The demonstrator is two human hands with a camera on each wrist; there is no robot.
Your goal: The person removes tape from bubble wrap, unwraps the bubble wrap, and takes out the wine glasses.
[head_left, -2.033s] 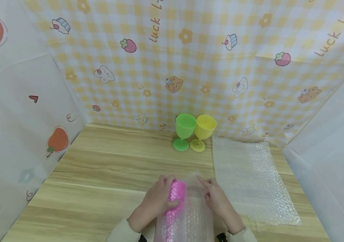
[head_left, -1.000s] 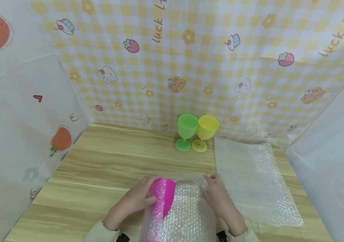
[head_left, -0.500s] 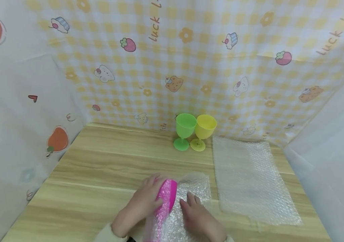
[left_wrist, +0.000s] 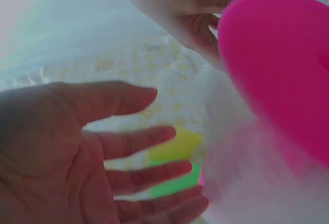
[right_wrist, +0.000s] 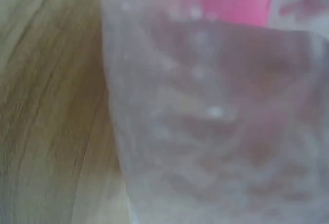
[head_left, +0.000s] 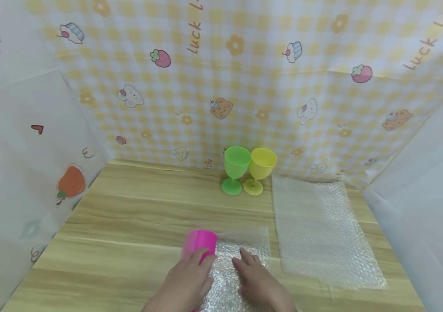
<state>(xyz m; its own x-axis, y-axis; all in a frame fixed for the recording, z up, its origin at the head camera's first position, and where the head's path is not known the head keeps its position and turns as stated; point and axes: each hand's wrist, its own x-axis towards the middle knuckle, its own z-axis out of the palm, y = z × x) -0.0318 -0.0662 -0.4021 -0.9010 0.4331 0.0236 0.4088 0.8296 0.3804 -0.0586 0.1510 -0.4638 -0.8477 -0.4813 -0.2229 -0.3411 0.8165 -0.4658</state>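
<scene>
A pink plastic goblet (head_left: 204,239) lies on its side at the left of a bubble wrap sheet (head_left: 225,277). My left hand (head_left: 186,281) is over the goblet, covering its lower part in the head view. In the left wrist view that hand's fingers are spread and apart from the goblet's round pink foot (left_wrist: 277,64). My right hand (head_left: 260,281) rests on the sheet to the right of the goblet, index finger and thumb extended. Wrap (right_wrist: 175,172) fills most of the right wrist view, with blurred pink behind its top edge.
A green goblet (head_left: 237,162) and a yellow goblet (head_left: 262,164) stand side by side at the back of the wooden table (head_left: 147,208). Another bubble wrap sheet (head_left: 323,234) lies flat on the right. A checked cloth (head_left: 190,86) hangs behind the table.
My left hand has let go of the goblet's wrapped bowl and moved toward the near edge. The wrap has come off the bowl. My right hand went from the sheet's far corner to its middle.
</scene>
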